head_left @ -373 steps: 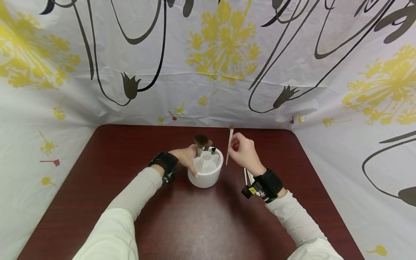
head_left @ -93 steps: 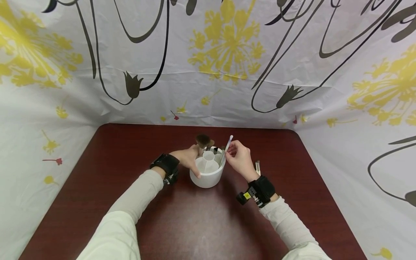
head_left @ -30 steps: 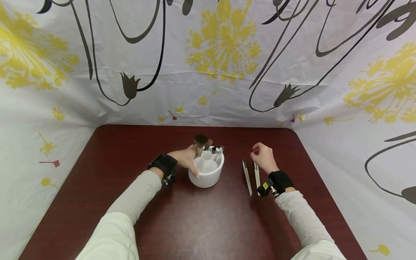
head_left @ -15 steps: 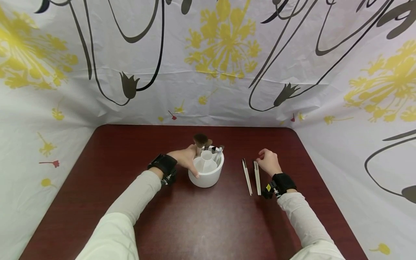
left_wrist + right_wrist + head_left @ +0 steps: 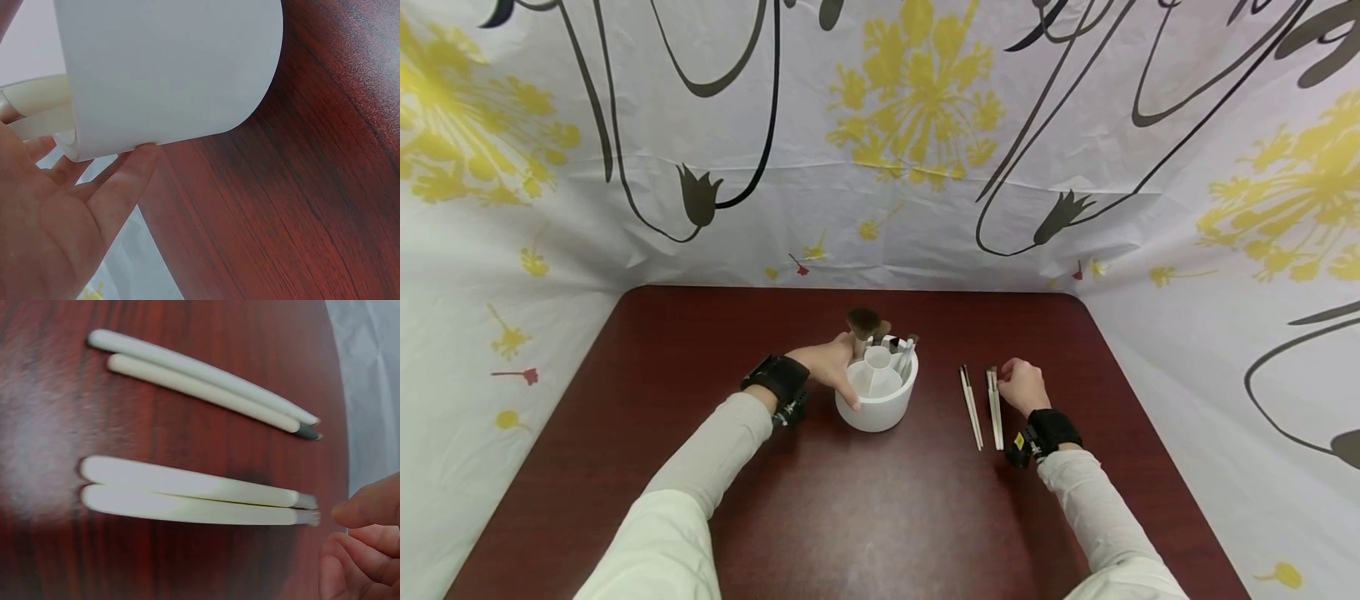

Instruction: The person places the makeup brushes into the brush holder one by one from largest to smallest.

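Observation:
My left hand [image 5: 829,365] grips the rim and side of a white round brush holder [image 5: 880,414] with inner compartments. In the left wrist view its fingertips touch the holder's smooth wall [image 5: 169,69]. A big fluffy makeup brush [image 5: 863,322] stands at the holder's back, and slim brushes [image 5: 907,357] lean at its right side. My right hand [image 5: 1024,386] is beside the bristle ends of two pale-handled makeup brushes [image 5: 995,410] lying together. The right wrist view shows thumb and fingers apart, a small gap from these brushes [image 5: 200,503], holding nothing.
Another pair of slim makeup brushes [image 5: 971,408] lies between the holder and the nearer pair. Everything stands on a dark red wooden table [image 5: 820,517]. A patterned white curtain [image 5: 760,250] hangs behind its back edge.
The slim brush my right hand held at the holder about three seconds ago now leans inside it. That hand has moved right, then down beside the lying brushes. My left hand stays put.

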`<state>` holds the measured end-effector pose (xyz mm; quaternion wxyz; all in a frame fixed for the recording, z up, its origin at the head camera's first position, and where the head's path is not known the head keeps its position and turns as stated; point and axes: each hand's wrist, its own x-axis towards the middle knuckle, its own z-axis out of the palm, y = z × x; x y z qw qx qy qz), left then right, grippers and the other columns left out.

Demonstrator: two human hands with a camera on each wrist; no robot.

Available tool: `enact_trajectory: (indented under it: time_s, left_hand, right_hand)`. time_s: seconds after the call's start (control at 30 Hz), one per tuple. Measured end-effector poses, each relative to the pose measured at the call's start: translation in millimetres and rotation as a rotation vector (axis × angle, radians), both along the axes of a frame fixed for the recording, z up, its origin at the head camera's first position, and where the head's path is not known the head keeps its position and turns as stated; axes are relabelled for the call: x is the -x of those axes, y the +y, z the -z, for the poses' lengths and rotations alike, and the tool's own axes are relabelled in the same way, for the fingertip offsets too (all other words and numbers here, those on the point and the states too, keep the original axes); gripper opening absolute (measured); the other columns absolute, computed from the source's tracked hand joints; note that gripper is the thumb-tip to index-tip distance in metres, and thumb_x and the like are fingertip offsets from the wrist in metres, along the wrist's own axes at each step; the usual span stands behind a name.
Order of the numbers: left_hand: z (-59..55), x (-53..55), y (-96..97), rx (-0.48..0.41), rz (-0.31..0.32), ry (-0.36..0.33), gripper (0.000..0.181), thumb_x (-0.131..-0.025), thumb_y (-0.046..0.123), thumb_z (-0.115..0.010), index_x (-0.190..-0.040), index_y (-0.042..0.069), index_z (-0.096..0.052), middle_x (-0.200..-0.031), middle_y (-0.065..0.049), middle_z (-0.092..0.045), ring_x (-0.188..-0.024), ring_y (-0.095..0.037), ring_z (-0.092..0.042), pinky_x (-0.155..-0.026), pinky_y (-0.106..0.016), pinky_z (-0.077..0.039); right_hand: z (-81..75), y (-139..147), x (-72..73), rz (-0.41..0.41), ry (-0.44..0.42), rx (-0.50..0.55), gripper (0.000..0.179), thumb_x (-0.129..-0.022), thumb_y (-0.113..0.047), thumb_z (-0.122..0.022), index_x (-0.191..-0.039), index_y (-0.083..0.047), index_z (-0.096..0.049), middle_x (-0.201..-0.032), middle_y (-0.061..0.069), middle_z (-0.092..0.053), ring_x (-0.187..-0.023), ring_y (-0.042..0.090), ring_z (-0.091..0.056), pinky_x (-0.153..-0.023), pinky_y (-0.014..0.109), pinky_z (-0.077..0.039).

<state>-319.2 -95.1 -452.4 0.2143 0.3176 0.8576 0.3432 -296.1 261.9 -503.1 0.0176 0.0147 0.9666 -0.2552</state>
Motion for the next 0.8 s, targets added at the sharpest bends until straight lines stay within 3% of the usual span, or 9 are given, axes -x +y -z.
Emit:
enact_trajectory:
  time_s: [0.3, 0.8]
  left_hand:
    - [-0.8, -1.1, -0.5, 0.026, -0.015, -0.016, 0.101, -0.051, 0.023, -0.087, -0.127, 0.001, -0.025, -0.128, -0.019, -0.026, -0.12, -0.028, -0.027, -0.102, -0.039, -0.028]
    - [-1.8, -1.7, -0.2, 0.048, -0.02, -0.021, 0.107, -0.051, 0.025, -0.087, -0.131, 0.002, -0.021, -0.13, -0.019, -0.025, -0.122, -0.028, -0.027, -0.102, -0.039, -0.028]
  right_hand:
    - [13.9, 0.8, -5.4, -0.002, -0.019, -0.012, 0.026, -0.081, -0.005, -0.058, -0.103, 0.009, -0.055, -0.082, 0.018, -0.059, -0.069, 0.026, -0.056, -0.059, 0.036, -0.045]
    - [24.2, -2.1, -9.0, 0.014, 0.035, -0.044, 0.024, -0.076, -0.004, -0.058, -0.095, 0.01, -0.058, -0.081, 0.021, -0.061, -0.071, 0.031, -0.056, -0.064, 0.042, -0.046]
